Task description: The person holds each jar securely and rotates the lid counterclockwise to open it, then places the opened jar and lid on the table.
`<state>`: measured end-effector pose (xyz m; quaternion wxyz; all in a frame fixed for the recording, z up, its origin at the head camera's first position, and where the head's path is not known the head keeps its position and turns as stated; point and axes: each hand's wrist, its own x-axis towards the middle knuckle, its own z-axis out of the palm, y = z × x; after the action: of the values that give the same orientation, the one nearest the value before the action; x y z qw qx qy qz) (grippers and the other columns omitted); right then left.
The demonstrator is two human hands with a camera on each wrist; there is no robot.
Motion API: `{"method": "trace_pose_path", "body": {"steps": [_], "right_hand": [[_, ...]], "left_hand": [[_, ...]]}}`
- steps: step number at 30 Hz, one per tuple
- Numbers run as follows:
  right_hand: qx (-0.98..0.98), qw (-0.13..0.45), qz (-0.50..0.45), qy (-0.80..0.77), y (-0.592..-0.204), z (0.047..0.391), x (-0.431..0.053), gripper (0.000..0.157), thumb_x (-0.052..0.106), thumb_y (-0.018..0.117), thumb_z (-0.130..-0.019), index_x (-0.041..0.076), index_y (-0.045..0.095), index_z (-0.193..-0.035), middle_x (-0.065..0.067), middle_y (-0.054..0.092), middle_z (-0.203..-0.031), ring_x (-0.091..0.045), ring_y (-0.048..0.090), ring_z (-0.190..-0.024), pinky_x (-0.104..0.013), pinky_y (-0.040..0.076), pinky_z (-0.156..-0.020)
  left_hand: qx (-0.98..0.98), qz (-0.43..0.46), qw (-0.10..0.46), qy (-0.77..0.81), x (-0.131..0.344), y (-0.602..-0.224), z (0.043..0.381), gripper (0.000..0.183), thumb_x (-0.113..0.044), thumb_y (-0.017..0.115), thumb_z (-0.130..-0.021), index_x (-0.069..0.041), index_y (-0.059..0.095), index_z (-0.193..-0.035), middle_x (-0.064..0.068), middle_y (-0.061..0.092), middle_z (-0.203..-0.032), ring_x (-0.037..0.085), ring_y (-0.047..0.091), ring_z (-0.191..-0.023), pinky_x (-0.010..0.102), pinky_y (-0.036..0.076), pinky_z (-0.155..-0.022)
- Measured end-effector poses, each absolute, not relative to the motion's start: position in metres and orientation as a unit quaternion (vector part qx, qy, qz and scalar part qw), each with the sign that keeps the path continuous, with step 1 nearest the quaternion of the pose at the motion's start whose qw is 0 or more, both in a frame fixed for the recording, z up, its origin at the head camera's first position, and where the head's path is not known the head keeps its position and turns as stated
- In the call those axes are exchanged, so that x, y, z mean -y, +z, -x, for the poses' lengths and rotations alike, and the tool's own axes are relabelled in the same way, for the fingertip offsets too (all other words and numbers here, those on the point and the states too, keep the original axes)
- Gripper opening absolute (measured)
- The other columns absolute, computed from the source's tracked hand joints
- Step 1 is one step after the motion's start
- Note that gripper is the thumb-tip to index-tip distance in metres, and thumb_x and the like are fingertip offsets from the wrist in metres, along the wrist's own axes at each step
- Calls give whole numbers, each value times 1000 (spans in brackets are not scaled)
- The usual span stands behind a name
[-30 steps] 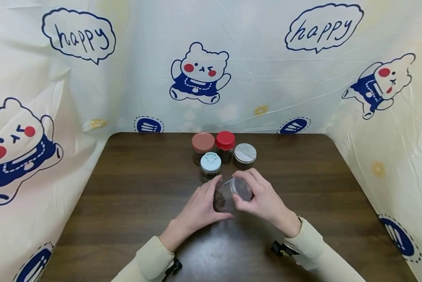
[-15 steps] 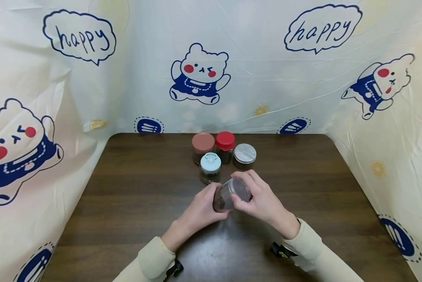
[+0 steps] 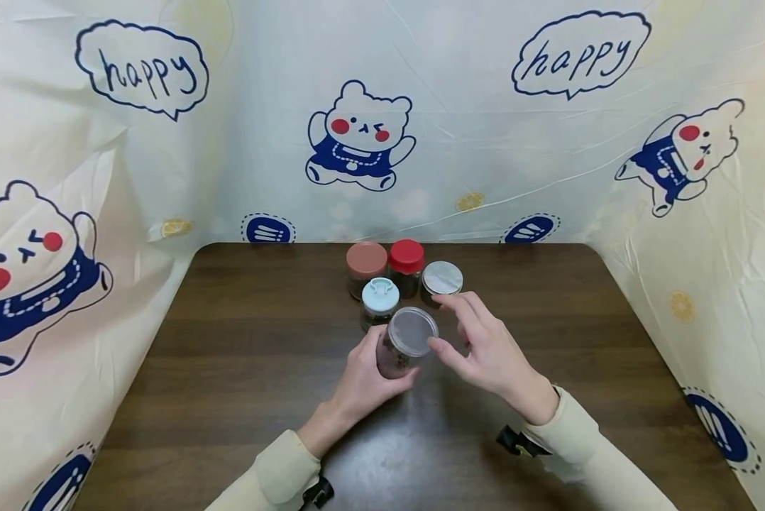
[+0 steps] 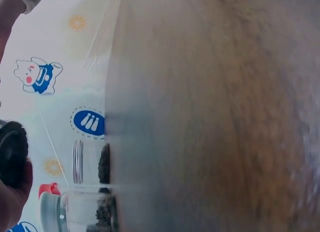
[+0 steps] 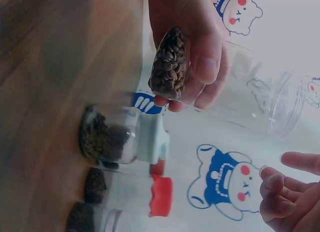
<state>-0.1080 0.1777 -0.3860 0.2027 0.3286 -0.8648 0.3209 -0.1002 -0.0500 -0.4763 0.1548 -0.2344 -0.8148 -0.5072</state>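
Observation:
My left hand (image 3: 365, 372) grips a clear jar (image 3: 395, 358) around its lower part, thumb on the near side. Brown bean-like pieces (image 5: 170, 70) lie in the bottom of the jar, which leans slightly with its clear, ridged top (image 3: 412, 331) facing up. To its right, my right hand (image 3: 494, 355) is apart from the jar, fingers loosely bent and thumb spread, holding nothing. In the right wrist view, a gap shows between the right fingertips (image 5: 272, 182) and the jar's top. The left wrist view catches only part of the left hand at its edge.
Just behind the held jar stands a jar with a light blue lid (image 3: 380, 295). Farther back are jars with a dull pink lid (image 3: 366, 260), a red lid (image 3: 406, 255) and a silver lid (image 3: 442, 277). A printed curtain (image 3: 472, 142) surrounds the brown table (image 3: 229, 369).
The jar has turned from leaning right to nearly upright in my left hand. My right hand has let go of its top and moved a little to the right.

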Motion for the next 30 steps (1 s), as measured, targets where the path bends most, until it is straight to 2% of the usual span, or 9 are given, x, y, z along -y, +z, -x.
{"method": "trace_pose_path", "body": {"steps": [3,8,11,13,17,20,24,30], "right_hand": [[864,207,-339,307,-380,109,-177,65,62,51,-101,9,57,-140,-3,59,-119,-6,42,-67,-20,40,-56],[860,225,-363,279,-368,110,-172,63,60,53,-102,8,59,-137,-7,61,-124,-14,60,-83,-30,54,-66],[857,231,-378,264,-359,111,-168,61,58,55,-101,8,61,-135,-8,61,-123,-17,64,-83,-32,57,-66],[856,232,-388,251,-352,111,-165,61,59,54,-101,9,61,-135,-9,60,-123,-16,61,-73,-30,54,-59],[856,218,-413,222,-341,114,-157,63,62,52,-101,9,62,-133,-8,60,-120,-13,57,-67,-26,50,-55],[860,199,-425,201,-334,117,-150,57,59,60,-99,10,64,-129,-5,58,-114,-10,56,-67,-25,49,-55],[876,176,-417,167,-331,120,-138,55,54,73,-91,10,65,-123,-3,56,-106,-9,54,-66,-25,49,-55],[888,170,-402,142,-338,120,-125,57,59,78,-84,10,64,-109,-3,52,-96,-12,51,-64,-27,47,-54]], "left_hand": [[805,218,173,-525,48,-478,99,69,-18,93,-72,-7,57,-129,6,68,-120,19,68,-105,40,58,-90],[793,204,190,-542,45,-481,97,68,-18,93,-73,-7,56,-129,5,67,-120,20,68,-106,40,58,-90],[784,204,205,-549,44,-483,97,68,-16,92,-73,-7,55,-129,5,68,-119,21,68,-105,40,58,-89],[780,207,219,-549,43,-484,98,68,-14,92,-72,-7,56,-129,5,68,-118,22,68,-104,41,58,-88],[775,211,237,-546,42,-486,99,68,-14,91,-71,-5,56,-128,7,68,-118,23,69,-103,41,58,-87],[778,200,242,-544,41,-484,100,68,-15,91,-71,-4,55,-128,9,68,-116,23,69,-101,40,58,-85],[782,179,235,-548,39,-482,98,68,-16,90,-71,-2,55,-128,12,69,-115,24,69,-99,40,59,-83],[786,162,218,-555,34,-485,96,74,-14,88,-69,-1,53,-132,15,69,-117,27,69,-102,43,59,-84]]}}
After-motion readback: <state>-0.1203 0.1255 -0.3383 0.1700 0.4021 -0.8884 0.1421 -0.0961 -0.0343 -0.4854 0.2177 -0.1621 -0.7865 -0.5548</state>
